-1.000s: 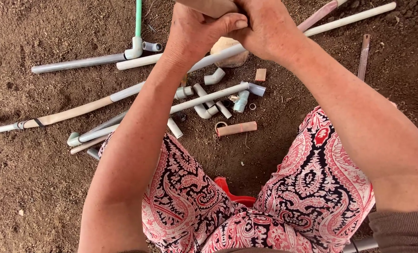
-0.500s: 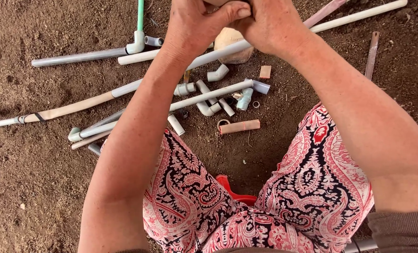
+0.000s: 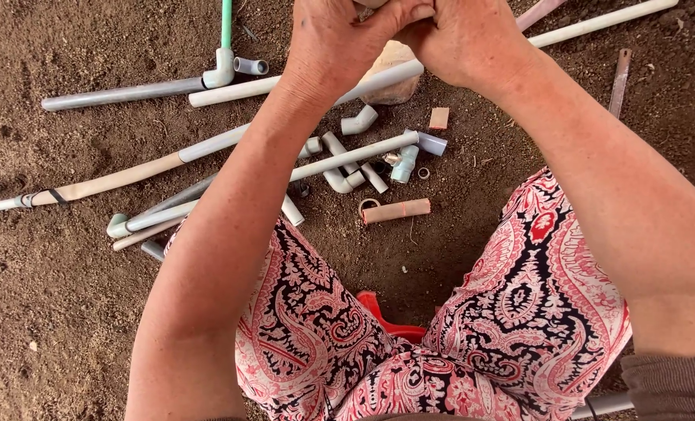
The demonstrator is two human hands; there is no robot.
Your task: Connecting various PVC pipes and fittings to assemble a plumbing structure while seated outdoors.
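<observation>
**Both hands closed on a small pale piece at the top edge of view**

Nearest: the person sits low, knees apart in red, black and white paisley trousers [image 3: 519,312], with a red seat edge [image 3: 386,316] showing between the legs. Both forearms reach forward and up.

Hands: left hand [image 3: 336,47] and right hand [image 3: 460,39] are pressed together, fingers curled tight. Between them a small pale rounded piece [image 3: 374,3] just shows at the frame's top edge; most of it is hidden, so its kind cannot be told. Each hand appears clenched on it, thumbs meeting at the middle.

Handling, as a judgement: if it matches the fittings below, it should be light, rigid and smooth, likely slippery when dusty. Best gripped around its body with the whole fingers, not the tips.

Beyond, on the ground: a short terracotta pipe stub [image 3: 396,210], a white elbow fitting [image 3: 360,121], a long white pipe [image 3: 347,157] ending in a pale blue coupling, a grey pipe with tee joint [image 3: 129,93], a green pipe [image 3: 226,23] rising from that tee, and a tan stone [image 3: 390,78] under another white pipe.

Surface: loose, dry brown soil [image 3: 67,312], uneven and crumbly. Outdoors or an earth-floored shed; cannot tell which.
</observation>
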